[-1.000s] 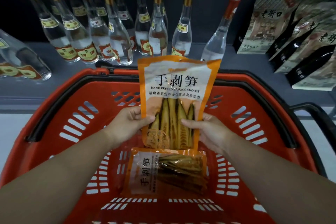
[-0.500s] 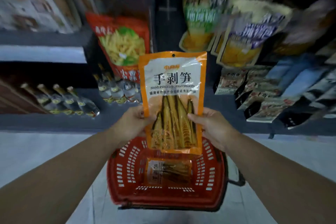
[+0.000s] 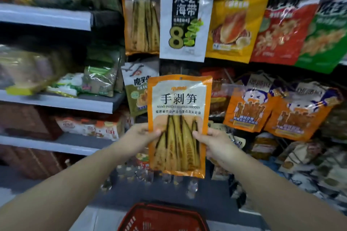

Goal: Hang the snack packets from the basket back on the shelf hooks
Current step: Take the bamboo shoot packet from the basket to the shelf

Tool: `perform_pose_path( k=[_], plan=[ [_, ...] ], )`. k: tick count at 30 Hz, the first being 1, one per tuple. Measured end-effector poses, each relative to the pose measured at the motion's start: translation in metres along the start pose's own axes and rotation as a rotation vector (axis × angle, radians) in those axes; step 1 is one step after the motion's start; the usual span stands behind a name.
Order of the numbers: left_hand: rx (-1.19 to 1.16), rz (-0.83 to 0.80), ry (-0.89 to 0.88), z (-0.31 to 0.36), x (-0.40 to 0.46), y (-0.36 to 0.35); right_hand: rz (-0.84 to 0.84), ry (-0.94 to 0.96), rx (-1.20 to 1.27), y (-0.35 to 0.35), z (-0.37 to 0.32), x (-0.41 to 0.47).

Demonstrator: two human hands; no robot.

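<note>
The orange bamboo-shoot packet [image 3: 179, 124], white-labelled with a clear window, is held upright at centre before the hanging shelf packets. Its left edge is pinched by the left hand [image 3: 139, 137], its right edge by the right hand [image 3: 213, 141]. The red basket [image 3: 163, 218] is seen below, near.

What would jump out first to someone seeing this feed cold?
The orange bamboo shoots packet, held upright at centre frame by the left hand and right hand at its lower edges. Above it hang a matching bamboo shoots packet and a white kelp packet. The red basket sits at the bottom edge.
</note>
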State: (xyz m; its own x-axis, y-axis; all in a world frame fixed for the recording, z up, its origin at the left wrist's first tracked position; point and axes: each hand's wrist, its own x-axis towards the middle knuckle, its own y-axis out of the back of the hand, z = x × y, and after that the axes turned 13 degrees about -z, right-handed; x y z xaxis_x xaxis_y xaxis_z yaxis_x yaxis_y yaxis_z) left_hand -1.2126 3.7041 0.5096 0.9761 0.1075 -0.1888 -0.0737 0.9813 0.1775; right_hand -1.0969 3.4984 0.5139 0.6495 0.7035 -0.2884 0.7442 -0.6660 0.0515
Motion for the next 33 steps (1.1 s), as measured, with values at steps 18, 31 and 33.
perform_pose_path(
  k=[18,31,33],
  plan=[
    [-0.025,0.234,-0.170,0.147,-0.007,0.092,0.216,0.300,-0.166,-0.046,-0.165,0.029],
    [0.100,0.308,-0.330,0.195,0.034,0.218,0.419,0.447,-0.193,-0.109,-0.256,0.112],
    [0.104,0.308,-0.349,0.199,0.037,0.225,0.443,0.475,-0.198,-0.112,-0.261,0.118]
  ],
)
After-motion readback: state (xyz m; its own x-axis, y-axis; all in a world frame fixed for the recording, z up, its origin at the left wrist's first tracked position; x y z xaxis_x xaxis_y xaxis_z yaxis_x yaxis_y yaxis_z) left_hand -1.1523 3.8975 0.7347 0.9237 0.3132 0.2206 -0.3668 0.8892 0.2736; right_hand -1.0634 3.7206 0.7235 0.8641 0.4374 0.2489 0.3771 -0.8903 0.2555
